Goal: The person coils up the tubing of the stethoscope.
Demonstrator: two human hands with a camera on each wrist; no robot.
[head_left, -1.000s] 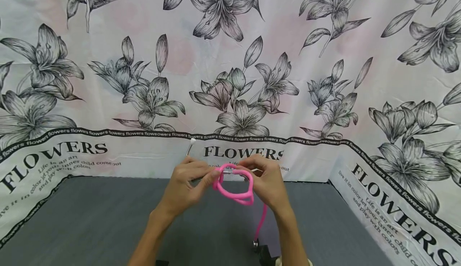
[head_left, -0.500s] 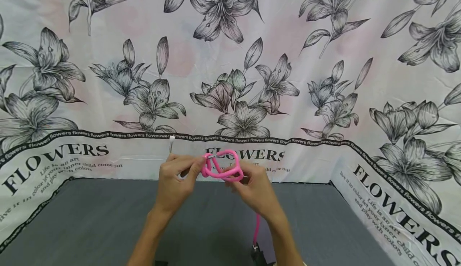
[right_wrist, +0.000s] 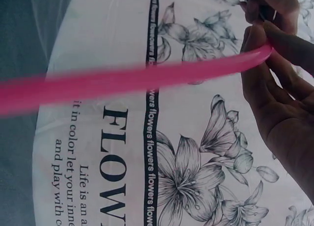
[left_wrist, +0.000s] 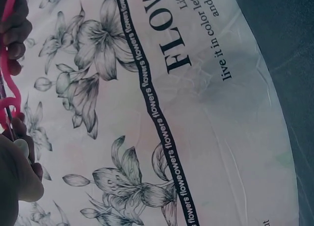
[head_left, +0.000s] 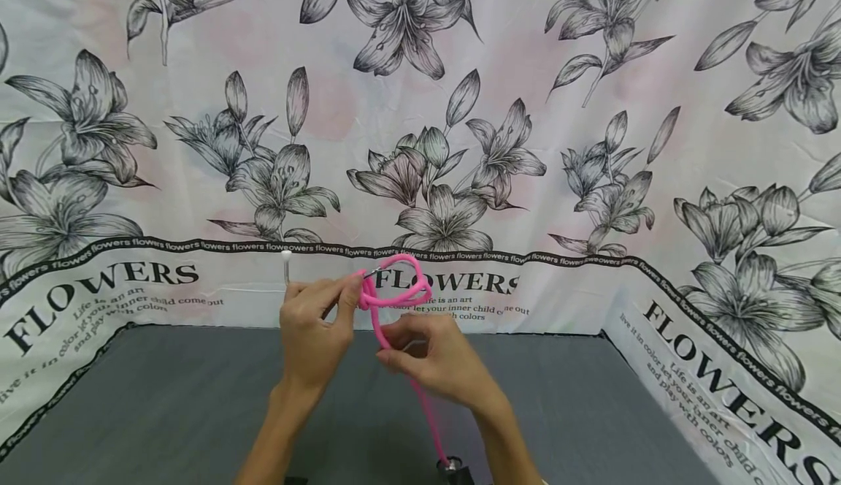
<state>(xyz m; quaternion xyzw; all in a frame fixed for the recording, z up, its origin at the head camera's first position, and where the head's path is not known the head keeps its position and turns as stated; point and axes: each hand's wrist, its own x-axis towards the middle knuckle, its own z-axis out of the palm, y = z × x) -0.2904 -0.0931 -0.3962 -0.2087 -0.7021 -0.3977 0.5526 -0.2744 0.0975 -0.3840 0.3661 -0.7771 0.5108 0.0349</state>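
Note:
My left hand (head_left: pixel 315 324) is raised at the middle of the head view. It pinches a thin metal rod (head_left: pixel 286 269) whose white end sticks up behind the fingers. The rod's bare tip (head_left: pixel 376 272) comes out past the thumb, inside a loop of smooth pink cord (head_left: pixel 422 280). The cord bunches up at my left fingertips. Lower and to the right, my right hand (head_left: pixel 440 357) pinches the cord's hanging length between thumb and fingers. In the right wrist view the cord (right_wrist: pixel 147 81) stretches from those fingers. The left wrist view shows the rod's white end (left_wrist: pixel 20 148) close up.
The cord runs down to a black object with a shiny metal part (head_left: pixel 453 470) at the bottom edge. A grey surface (head_left: pixel 197 397) lies below the hands. White flower-printed cloth (head_left: pixel 263 178) hangs behind and along both sides.
My left hand has moved left and the rod now stands more upright. My right hand has left the loop and gone down to the hanging cord. The loop has shifted left and up.

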